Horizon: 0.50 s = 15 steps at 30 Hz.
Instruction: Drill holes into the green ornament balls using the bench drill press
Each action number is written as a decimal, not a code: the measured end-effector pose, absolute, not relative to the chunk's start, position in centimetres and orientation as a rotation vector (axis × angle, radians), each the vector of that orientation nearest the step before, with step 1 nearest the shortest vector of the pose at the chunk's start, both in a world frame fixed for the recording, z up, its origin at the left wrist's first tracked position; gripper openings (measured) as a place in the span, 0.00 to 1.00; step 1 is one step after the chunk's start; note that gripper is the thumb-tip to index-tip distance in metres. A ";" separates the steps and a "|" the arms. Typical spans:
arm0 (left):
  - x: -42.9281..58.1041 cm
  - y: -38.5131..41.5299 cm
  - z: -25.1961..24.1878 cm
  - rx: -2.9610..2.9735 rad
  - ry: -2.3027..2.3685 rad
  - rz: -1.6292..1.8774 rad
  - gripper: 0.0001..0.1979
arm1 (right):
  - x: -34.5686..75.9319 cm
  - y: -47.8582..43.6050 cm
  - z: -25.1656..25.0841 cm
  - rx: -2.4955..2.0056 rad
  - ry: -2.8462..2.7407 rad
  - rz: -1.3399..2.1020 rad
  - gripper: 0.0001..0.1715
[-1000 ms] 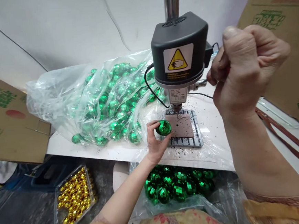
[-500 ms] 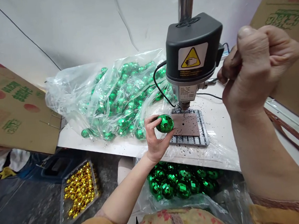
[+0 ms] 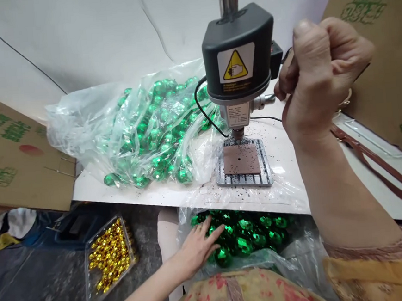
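Note:
My left hand [image 3: 199, 248] lies over the green faceted balls [image 3: 243, 244] in an open plastic bag at my lap. Its fingers are stretched out and apart, touching the balls at the left side. In a raised fist, my right hand [image 3: 323, 76] is closed at the feed lever [image 3: 266, 100] of the small black drill press [image 3: 238, 55]; the gripped part is mostly hidden. Under the chuck [image 3: 237, 132], a brown board [image 3: 241, 159] with a small hole rests on the slotted metal base [image 3: 265, 175]. Dark shavings are scattered around it.
A large clear bag of green balls [image 3: 154, 135] lies on the white table [image 3: 128, 199] to the left. Golden balls fill a clear tray [image 3: 90, 289] on the floor. Cardboard boxes [image 3: 10, 161] stand at both sides, and a brown strap [image 3: 379, 164] lies at right.
My left hand has moved from beside the drill base down to the bag at my lap, and the green ball it held is no longer seen in it. My right hand stays at the lever.

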<state>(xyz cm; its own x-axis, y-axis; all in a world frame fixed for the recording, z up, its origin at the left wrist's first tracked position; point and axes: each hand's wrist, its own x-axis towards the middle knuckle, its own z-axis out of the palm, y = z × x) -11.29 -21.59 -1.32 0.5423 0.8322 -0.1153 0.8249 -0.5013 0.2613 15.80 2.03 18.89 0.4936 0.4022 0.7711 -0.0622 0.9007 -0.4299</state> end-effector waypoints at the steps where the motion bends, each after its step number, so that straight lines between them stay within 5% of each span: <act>1: -11.6 -21.9 -1.7 2.547 1.397 0.060 0.33 | 15.7 1.9 18.9 -0.377 -1.011 0.291 0.26; 9: -9.7 -10.7 3.8 2.497 1.168 0.942 0.18 | 15.4 1.7 18.6 -0.375 -0.971 0.288 0.29; 15: -8.0 7.7 4.0 2.283 1.648 0.866 0.16 | 15.4 0.8 18.6 -0.438 -1.007 0.309 0.26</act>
<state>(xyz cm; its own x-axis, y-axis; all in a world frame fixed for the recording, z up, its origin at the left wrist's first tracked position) -8.04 7.66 4.03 0.2088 0.9159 0.3428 0.8018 -0.3610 0.4762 15.45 0.84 18.63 0.5029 0.4435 0.7419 -0.0482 0.8714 -0.4883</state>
